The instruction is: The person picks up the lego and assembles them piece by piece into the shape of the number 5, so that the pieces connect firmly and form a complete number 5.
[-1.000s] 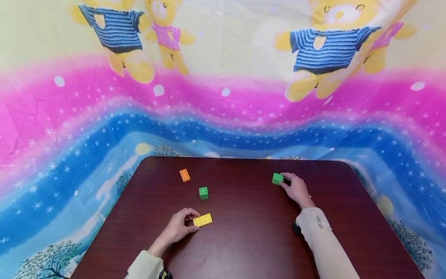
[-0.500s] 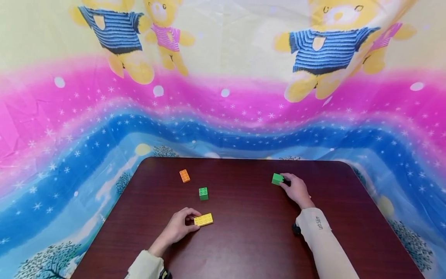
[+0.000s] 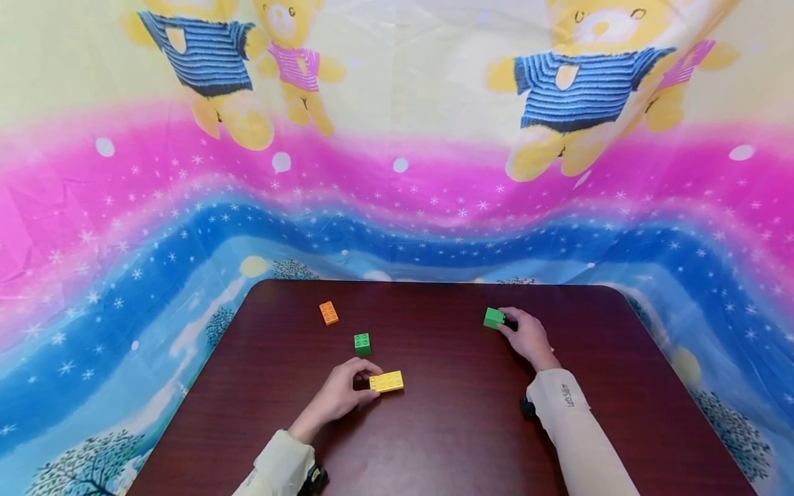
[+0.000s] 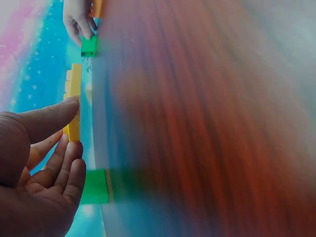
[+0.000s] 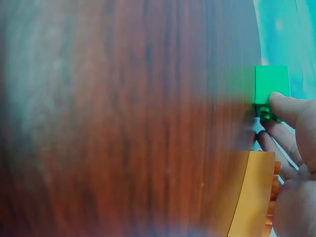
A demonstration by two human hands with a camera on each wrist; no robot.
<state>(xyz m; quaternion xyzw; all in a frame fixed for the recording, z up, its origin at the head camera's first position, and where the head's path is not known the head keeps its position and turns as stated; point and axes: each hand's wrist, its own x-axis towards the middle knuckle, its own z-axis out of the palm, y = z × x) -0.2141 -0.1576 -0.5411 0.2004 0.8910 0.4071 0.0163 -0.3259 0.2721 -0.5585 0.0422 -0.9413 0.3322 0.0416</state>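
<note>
My left hand (image 3: 342, 391) pinches the left end of a yellow brick (image 3: 387, 381) between thumb and fingers, studs up. In the left wrist view the thumb lies along the yellow brick (image 4: 76, 89) and the fingertips meet its other side. My right hand (image 3: 528, 337) pinches a green brick (image 3: 493, 317) at the back right of the table. The right wrist view has the thumb on the green brick (image 5: 271, 84), whose studs face the hand. Beside that hand stands an orange brick (image 5: 254, 192), mostly hidden in the head view.
Another green brick (image 3: 362, 343) stands beyond my left hand. An orange brick (image 3: 329, 313) lies farther back on the left of the dark red table (image 3: 434, 441). A patterned cloth (image 3: 397, 165) hangs behind the table's far edge.
My left hand has moved right and slightly away from me, with the yellow brick in its grip. My right hand and its green brick have stayed in place.
</note>
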